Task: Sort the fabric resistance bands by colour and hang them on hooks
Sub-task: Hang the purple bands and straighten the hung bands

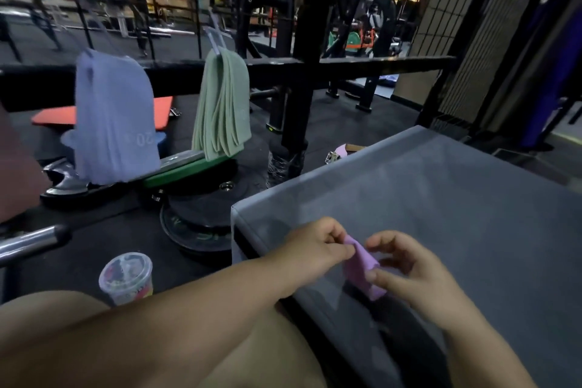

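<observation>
Gym floor all round, dark rubber, with racks and coloured plates blurred out at the back. Across the middle a black rail [346,64] is seen, and two bundles are hung along it: blue bands [115,116] on the left, green bands [222,110] further right on a metal hook [215,41]. Below them black plates [195,198] are stacked with a green plate [185,167] laid on top, so the floor under the rail is pretty cluttered. An orange mat [56,118] is glimpsed behind the blue bundle, a steel bar [31,244] is seen at the left edge, and a lidded cup [126,277] is stood on the floor by the person's knee. The near right side is taken up by a grey padded box [441,198].

Writing-wise, only a pale "20" can be made out on the blue bands. Print on the plates and cup is too blurred to be read.

A lilac band [362,264] is held over the box top, well apart from the rail. Its upper edge is pinched by the left hand [318,249] and its lower right side by the right hand [406,264], so it's slanted between the two.
</observation>
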A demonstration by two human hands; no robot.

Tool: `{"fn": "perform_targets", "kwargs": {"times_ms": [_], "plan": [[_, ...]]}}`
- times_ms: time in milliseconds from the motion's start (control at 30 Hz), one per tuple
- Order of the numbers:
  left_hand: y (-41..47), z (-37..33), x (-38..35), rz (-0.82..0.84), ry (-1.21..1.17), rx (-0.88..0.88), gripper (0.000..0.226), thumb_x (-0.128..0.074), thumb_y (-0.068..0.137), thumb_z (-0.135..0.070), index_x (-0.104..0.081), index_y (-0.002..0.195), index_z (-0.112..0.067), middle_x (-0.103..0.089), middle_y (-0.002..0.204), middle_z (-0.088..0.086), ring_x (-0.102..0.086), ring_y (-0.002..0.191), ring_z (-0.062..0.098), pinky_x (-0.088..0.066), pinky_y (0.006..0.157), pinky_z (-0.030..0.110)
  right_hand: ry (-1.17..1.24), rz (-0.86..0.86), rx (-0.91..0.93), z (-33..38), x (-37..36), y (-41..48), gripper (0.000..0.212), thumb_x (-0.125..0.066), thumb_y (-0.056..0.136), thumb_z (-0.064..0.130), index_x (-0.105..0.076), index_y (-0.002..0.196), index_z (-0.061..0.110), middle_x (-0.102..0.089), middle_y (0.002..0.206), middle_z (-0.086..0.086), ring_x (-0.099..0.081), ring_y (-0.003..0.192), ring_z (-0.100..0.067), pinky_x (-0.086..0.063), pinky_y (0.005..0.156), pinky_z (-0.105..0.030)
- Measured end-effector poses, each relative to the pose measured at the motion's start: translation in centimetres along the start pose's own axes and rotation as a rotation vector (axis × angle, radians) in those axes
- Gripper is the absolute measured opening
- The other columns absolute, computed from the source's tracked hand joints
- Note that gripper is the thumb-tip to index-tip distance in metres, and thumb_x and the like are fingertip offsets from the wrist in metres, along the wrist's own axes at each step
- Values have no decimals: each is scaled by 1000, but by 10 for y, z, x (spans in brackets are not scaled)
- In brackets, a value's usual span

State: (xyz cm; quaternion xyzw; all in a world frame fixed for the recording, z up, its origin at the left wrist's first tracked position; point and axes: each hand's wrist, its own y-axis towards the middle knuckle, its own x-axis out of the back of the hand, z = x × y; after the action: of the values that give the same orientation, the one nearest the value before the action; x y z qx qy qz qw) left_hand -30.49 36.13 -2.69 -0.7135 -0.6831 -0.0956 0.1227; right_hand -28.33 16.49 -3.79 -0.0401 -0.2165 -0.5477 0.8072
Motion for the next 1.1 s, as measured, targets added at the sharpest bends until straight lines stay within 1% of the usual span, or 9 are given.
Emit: {"fn": "perform_targets", "kwargs": {"times_ms": [100, 233, 367, 500, 633, 800, 900, 967, 1100], "plan": [[-12, -12, 20, 28, -132, -43, 12, -70, 78, -29, -61, 83, -24, -63, 80, -7, -56, 79, 8, -44, 79, 24, 139, 5, 58, 19, -14, 4, 53, -88, 53, 52, -69, 99, 34, -68, 109, -1, -65, 105, -21, -53, 91, -34], [-30, -23, 52, 32, -257, -122, 8, -61, 92, -11, -62, 91, -19, -64, 80, -7, -58, 80, 8, -45, 81, 25, 272, 80, 162, 56, -39, 9, 55, -88, 61, 50, -66, 107, 32, -67, 119, -7, -64, 112, -23, -53, 90, -33], [-53, -35, 84, -16, -256, -207, 5, -58, 95, -11, -62, 99, -11, -64, 84, 0, -59, 78, 9, -47, 76, 22, 330, 102, 228, 92, -68, 13, 38, -77, 67, 34, -63, 102, 37, -70, 104, 7, -66, 99, -10, -52, 81, -20], [-78, -44, 118, -65, -272, -243, 5, -62, 93, -14, -62, 98, -11, -69, 86, 6, -63, 79, 13, -49, 78, 32, 301, 161, 284, 124, -97, 20, 36, -70, 74, 36, -56, 107, 27, -66, 97, 3, -61, 92, -11, -49, 79, -22], [-102, -49, 150, -185, -248, -223, 34, -70, 77, -38, -54, 101, -19, -69, 83, -5, -63, 74, 7, -46, 66, 23, 304, 211, 341, 154, -123, 26, 48, -66, 73, 37, -47, 105, 7, -58, 85, 7, -52, 81, -10, -45, 72, -19], [-128, -45, 183, -302, -284, -279, 18, -64, 90, -24, -50, 81, -19, -55, 63, -10, -48, 53, 0, -36, 48, 12, 338, 198, 388, 189, -156, 33, 37, -70, 71, 39, -50, 93, 15, -52, 81, -2, -47, 76, -17, -41, 69, -29], [-146, -41, 204, -323, -299, -341, 25, -69, 82, -40, -53, 67, -29, -48, 61, -10, -41, 57, 5, -33, 54, 18, 345, 231, 423, 207, -175, 37, 29, -70, 71, 39, -53, 85, 21, -53, 74, 3, -47, 70, -13, -42, 62, -22], [-158, -39, 218, -316, -256, -369, 30, -72, 67, -50, -54, 72, -28, -49, 68, -6, -42, 64, 8, -35, 61, 23, 365, 247, 432, 219, -187, 40, 31, -71, 70, 38, -53, 85, 18, -52, 73, 1, -47, 67, -11, -41, 60, -20], [-181, -36, 241, -346, -275, -373, 53, -82, 49, -38, -49, 83, -15, -62, 83, 7, -55, 81, 19, -45, 77, 40, 345, 266, 458, 240, -212, 45, 33, -72, 68, 38, -53, 82, 15, -50, 73, -2, -45, 69, -15, -40, 63, -25]]}}
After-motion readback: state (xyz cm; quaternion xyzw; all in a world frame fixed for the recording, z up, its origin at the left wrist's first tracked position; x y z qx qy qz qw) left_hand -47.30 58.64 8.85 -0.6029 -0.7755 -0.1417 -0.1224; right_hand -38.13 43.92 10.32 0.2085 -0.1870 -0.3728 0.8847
